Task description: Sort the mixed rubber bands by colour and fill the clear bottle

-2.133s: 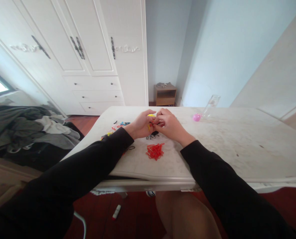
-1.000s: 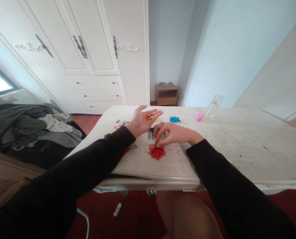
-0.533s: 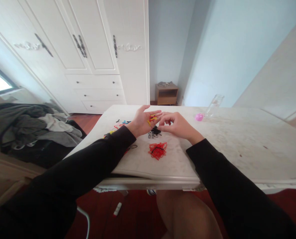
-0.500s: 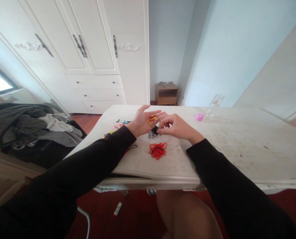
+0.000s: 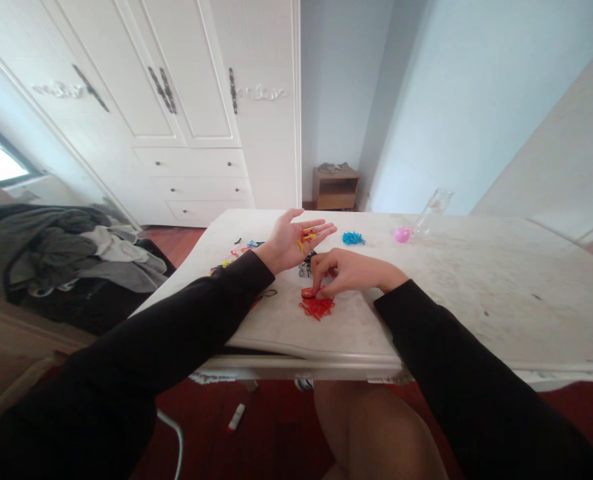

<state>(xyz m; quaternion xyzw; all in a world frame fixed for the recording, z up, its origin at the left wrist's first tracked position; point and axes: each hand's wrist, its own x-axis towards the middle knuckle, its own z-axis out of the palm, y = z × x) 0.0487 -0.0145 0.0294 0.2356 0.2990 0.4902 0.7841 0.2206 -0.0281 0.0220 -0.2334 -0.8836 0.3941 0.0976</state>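
Note:
My left hand [image 5: 289, 241] is palm up with its fingers stretched out. On it lie several small yellow and red rubber bands [image 5: 306, 235]. My right hand [image 5: 346, 270] reaches down, thumb and finger pinched at the top of a pile of red rubber bands [image 5: 317, 308]. A dark band shows at those fingertips, partly covered by them. Behind the right fingers sits a pile of black rubber bands [image 5: 305, 270], half hidden. Farther back is a pile of blue rubber bands [image 5: 353, 238]. Mixed bands [image 5: 226, 264] lie left, partly behind my left sleeve.
A pink pile [image 5: 402, 234] and a tilted-looking clear glass bottle [image 5: 432, 212] stand at the back right of the white table [image 5: 476, 300]. Clothes [image 5: 76, 260] are heaped at the left. A white wardrobe [image 5: 191, 160] and a small wooden cabinet [image 5: 335, 189] are beyond the table.
My right hand has moved from beside the left fingers down and nearer to the red pile, where it pinches at the dark band. The blue pile is now uncovered. My left hand stays put.

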